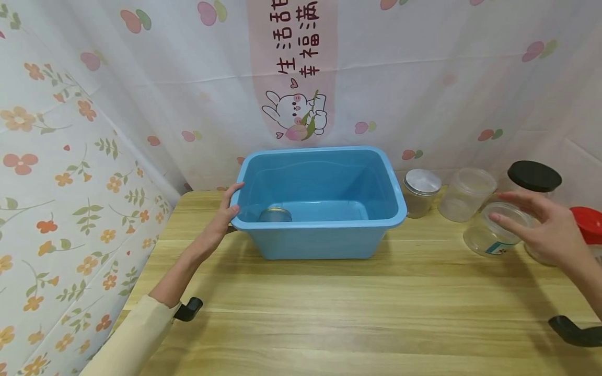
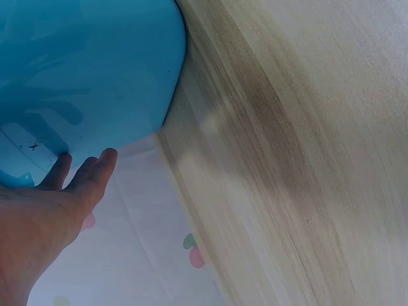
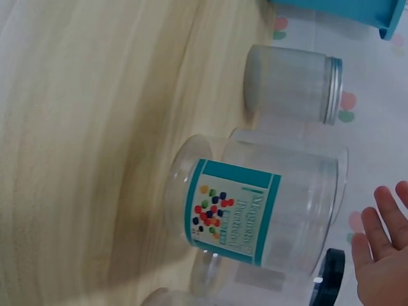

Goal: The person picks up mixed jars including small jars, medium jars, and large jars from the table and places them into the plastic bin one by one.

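My left hand (image 1: 218,216) holds the left rim of a blue plastic tub (image 1: 320,240). In the left wrist view several fingers lie along the tub's outer wall. A jar with a gold-edged lid (image 1: 275,214) sits inside at the tub's near left corner. My right hand (image 1: 550,224) hovers with fingers spread over a clear jar (image 1: 479,237) that bears a teal-edged label. In the right wrist view this hand (image 3: 389,255) is apart from the labelled jar (image 3: 293,210), near its open-looking top.
Around the labelled jar stand a silver-lidded jar (image 1: 420,201), a frosted clear jar (image 1: 463,198), a black-lidded jar (image 1: 533,177) and a red-lidded jar (image 1: 588,224). All are on the wooden table (image 1: 329,318). A printed curtain (image 1: 400,94) hangs behind and at the left.
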`<state>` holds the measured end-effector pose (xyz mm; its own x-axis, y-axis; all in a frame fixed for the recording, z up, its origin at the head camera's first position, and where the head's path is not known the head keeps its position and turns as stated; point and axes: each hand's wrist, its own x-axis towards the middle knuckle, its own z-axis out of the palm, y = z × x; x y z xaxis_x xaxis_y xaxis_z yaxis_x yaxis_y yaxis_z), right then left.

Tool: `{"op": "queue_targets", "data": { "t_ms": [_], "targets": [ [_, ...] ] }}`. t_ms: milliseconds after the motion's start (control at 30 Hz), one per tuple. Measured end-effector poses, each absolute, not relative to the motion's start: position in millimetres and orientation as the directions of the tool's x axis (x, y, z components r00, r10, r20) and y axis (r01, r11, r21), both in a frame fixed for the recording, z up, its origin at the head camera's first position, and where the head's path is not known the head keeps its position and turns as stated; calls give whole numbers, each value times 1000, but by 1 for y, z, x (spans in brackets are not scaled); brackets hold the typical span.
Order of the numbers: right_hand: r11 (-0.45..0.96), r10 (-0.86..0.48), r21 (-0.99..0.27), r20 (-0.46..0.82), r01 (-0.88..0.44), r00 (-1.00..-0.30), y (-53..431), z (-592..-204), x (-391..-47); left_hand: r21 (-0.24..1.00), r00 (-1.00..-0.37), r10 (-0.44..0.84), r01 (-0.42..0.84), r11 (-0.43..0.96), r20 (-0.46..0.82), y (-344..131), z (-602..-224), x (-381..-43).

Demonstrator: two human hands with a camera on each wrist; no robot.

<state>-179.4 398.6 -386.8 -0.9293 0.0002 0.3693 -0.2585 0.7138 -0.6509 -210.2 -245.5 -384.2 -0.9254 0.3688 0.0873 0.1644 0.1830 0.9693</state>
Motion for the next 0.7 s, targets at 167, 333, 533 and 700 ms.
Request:
{"op": "queue_targets", "data": {
  "t_ms": [167, 333, 533, 700],
  "targets": [
    [738, 28, -638, 355, -220, -934, 400, -392, -177, 968, -920, 380, 177, 176, 99, -246, -385, -211],
    [747, 41, -642, 306, -175, -951, 399, -396, -177, 969, -918, 383, 178, 174, 100, -247, -385, -211],
    [758, 45, -632, 300, -163, -953, 400, -400, -178, 968, -915, 390, 181, 173, 101, -248, -386, -211],
    [755, 49, -633, 313, -170, -949, 401, -403, -176, 968, -912, 395, 187, 167, 108, -247, -386, -211]
  ]
}}
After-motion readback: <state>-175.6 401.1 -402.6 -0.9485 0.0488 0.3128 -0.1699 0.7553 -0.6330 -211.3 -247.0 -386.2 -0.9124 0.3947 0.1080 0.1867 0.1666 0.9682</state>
